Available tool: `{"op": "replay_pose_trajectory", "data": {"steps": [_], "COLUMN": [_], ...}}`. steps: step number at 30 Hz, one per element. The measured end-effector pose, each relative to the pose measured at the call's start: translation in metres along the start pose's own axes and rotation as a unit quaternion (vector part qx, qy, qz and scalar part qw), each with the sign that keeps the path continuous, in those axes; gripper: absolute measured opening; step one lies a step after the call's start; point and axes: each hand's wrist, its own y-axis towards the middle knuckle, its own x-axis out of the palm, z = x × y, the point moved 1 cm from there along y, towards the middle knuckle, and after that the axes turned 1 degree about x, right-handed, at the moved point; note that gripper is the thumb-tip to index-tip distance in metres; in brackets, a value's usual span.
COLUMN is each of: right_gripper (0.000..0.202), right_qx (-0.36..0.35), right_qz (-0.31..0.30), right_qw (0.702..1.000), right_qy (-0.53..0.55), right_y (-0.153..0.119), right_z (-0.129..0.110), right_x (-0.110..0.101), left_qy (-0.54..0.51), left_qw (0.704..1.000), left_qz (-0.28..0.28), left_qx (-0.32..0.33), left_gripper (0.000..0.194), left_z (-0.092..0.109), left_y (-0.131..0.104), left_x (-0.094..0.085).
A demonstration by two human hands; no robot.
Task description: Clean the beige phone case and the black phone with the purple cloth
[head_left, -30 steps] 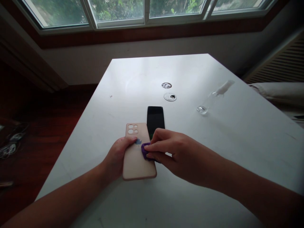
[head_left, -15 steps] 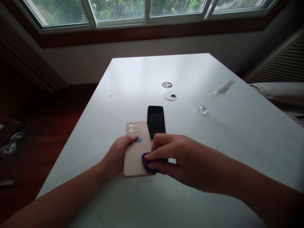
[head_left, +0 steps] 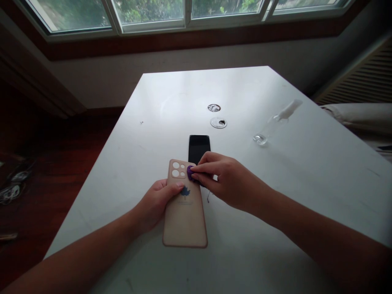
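My left hand (head_left: pixel 159 200) grips a beige phone case (head_left: pixel 185 222) by its left side, the thumb lying on its back near a dark blue leaf print. Camera cut-outs show at the case's upper left. Pinched in my right hand (head_left: pixel 220 173) is a purple cloth (head_left: pixel 190 173), pressed on the case's upper right edge. A thin loose thread hangs below that hand. Just beyond the case, a black phone (head_left: pixel 199 146) lies on the table, its lower part hidden by my right hand and the case.
A clear spray bottle (head_left: pixel 272 124) lies on its side at the right of the white table (head_left: pixel 122 163). Two round holes or caps (head_left: pixel 218 122) sit in the tabletop behind the phone. Cables (head_left: pixel 14 192) lie at the far left, and a window (head_left: pixel 150 14) is ahead.
My right hand has moved the purple cloth up from the case's lower right to its upper right edge. The case has come slightly nearer to me and tilted.
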Motion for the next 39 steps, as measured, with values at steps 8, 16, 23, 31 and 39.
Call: {"op": "replay_pose_trajectory", "data": {"steps": [8,16,23,31,39], "right_gripper": [0.020,0.018,0.017,0.017,0.019], "right_qx": [-0.017,-0.020,-0.059,-0.069,-0.051], "right_qz": [-0.084,-0.156,-0.212,-0.254,-0.120], "right_qw": [0.996,0.987,0.975,0.964,0.991], "right_qy": [0.031,0.030,0.025,0.031,0.023], "right_y": [-0.006,-0.012,-0.010,-0.011,-0.004], "right_z": [-0.021,-0.036,-0.040,-0.038,-0.022], "right_x": [-0.005,-0.012,-0.019,-0.027,-0.015], "left_qy": [-0.040,-0.065,-0.068,-0.056,-0.050], "left_qw": [0.998,0.996,0.995,0.997,0.998], "left_qz": [0.049,0.052,0.070,0.060,0.031], "left_qx": [0.020,0.011,0.005,0.004,0.008], "left_gripper": [0.034,0.033,0.037,0.036,0.026], "left_z": [0.004,0.008,0.009,0.009,0.007], "left_y": [0.006,0.010,0.011,0.013,0.008], "left_x": [-0.005,-0.008,-0.009,-0.011,-0.006]}}
